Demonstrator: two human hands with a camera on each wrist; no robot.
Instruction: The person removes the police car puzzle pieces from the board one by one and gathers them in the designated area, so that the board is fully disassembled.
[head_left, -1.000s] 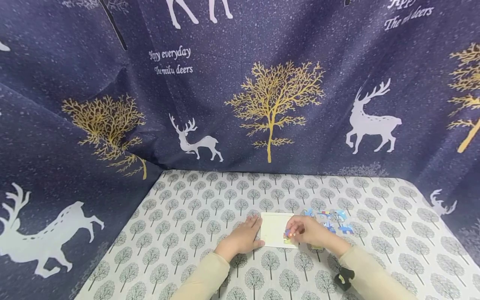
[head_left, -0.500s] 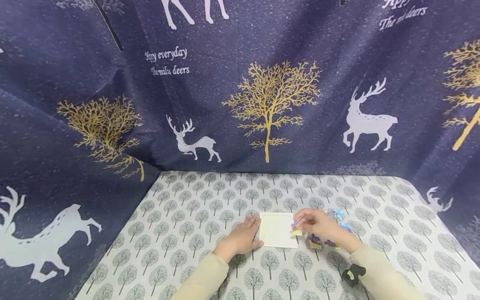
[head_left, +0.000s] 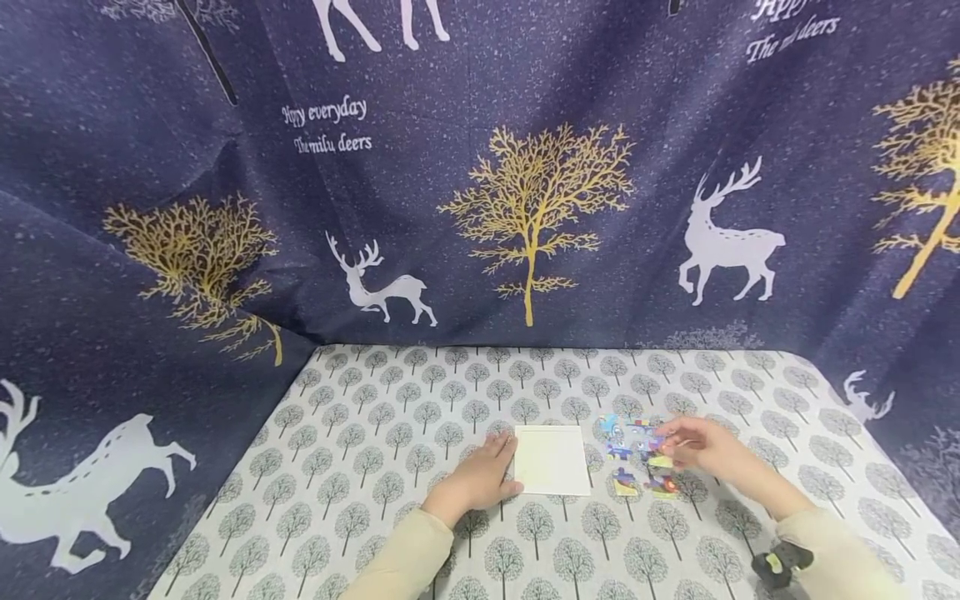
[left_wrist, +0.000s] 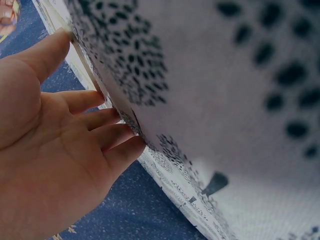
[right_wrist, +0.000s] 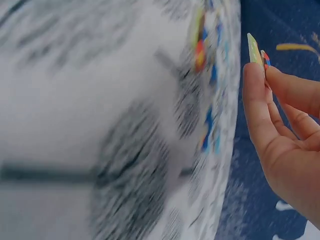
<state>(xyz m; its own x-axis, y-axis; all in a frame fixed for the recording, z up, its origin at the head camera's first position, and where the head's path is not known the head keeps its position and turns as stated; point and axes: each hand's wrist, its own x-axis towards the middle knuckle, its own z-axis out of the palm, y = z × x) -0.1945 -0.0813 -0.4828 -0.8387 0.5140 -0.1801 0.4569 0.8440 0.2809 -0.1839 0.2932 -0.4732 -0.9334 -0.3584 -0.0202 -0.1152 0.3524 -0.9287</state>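
A square, cream-white puzzle tray [head_left: 551, 461] lies flat on the cloth in the head view, its inside bare. My left hand [head_left: 480, 473] rests along its left edge with fingers extended; the left wrist view has the thumb and fingertips at the tray's side and the cloth. To the right of the tray, my right hand [head_left: 701, 448] pinches a jigsaw piece [right_wrist: 254, 50] between thumb and fingers, its yellow-green part showing. Beneath and beside that hand lie several colourful jigsaw pieces [head_left: 624, 483], mostly blue, red and yellow. Some are partly covered by the right fingers.
The table is covered by a white cloth [head_left: 420, 417] printed with grey trees. Behind it hangs a dark blue curtain [head_left: 465, 250] with deer and golden trees. A black strap device [head_left: 782, 564] sits on the right wrist.
My right hand has carried the jigsaw piece from over the tray's right side rightward to the loose pieces, uncovering the tray. My left hand has stayed at the tray's left edge.
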